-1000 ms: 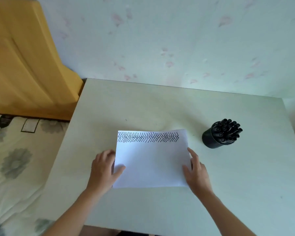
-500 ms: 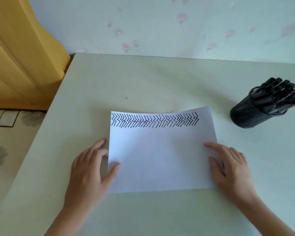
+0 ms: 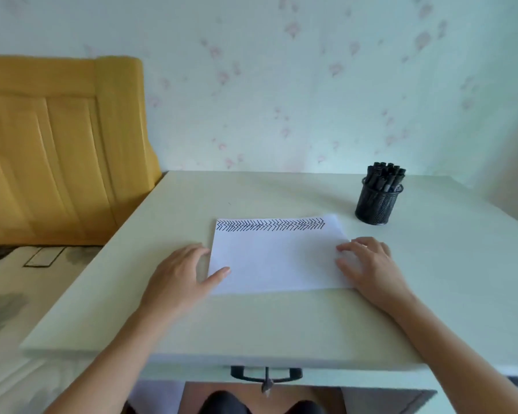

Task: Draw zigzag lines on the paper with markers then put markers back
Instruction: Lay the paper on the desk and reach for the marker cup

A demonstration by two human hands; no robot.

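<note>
White rectangular sheet of paper point(image 3: 277, 258) lies flat on pale cream tabletop point(image 3: 281, 324), near the middle, with one band of black zigzag marks point(image 3: 269, 225) along its far edge; rest of sheet blank. Likely very light, thin, floppy, slides easily on a smooth top, creases if pinched, so best pinned flat by pressing near a side edge. Left hand point(image 3: 180, 276) rests at the sheet's left edge, thumb on the paper, fingers straight, gripping nothing. Right hand point(image 3: 368, 264) rests on the right edge, fingers loosely bent with tips on the sheet, holding nothing. Hands well apart, one each side. Black markers point(image 3: 386, 177) stand bunched in black mesh cylindrical cup point(image 3: 377, 206), just beyond the sheet's far right corner. Markers look light, rigid, smooth; take one by the cap end, lift straight up. Cup could tip. Yellow wooden headboard point(image 3: 63, 144) beyond left.
</note>
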